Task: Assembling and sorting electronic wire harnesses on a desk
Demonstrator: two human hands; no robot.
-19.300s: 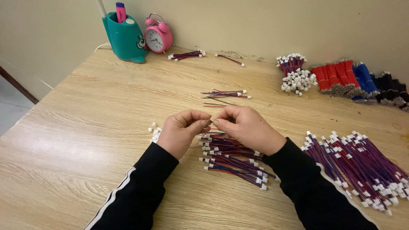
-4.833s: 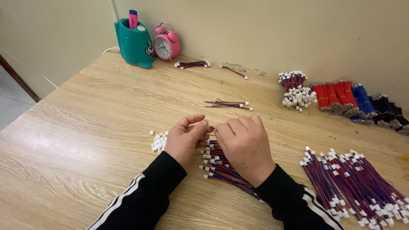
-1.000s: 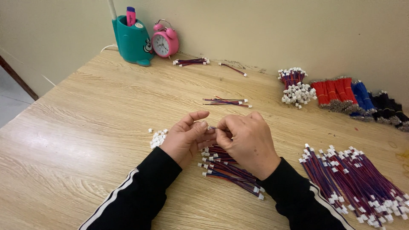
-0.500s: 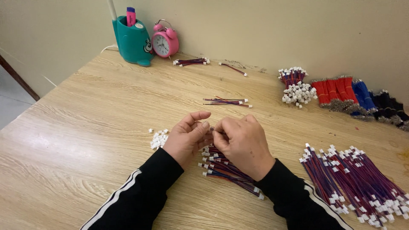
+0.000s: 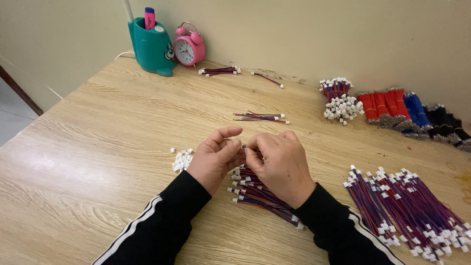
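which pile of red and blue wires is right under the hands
The wire pile lying directly beneath the left hand and right hand; the big pile sits off to the right.

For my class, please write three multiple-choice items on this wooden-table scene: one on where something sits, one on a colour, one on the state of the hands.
1. Where is the small heap of loose white connectors?
A. beside the left hand
B. against the wall
C. inside the pen holder

2. What colour is the alarm clock?
A. yellow
B. pink
C. black

3. How are the hands placed?
A. flat and far apart
B. one under the table
C. close together, fingertips meeting

Answers:
1. A: it lies on the table just outside the left hand.
2. B: its case and bells are pink.
3. C: the left hand and right hand meet above the pile of wires.
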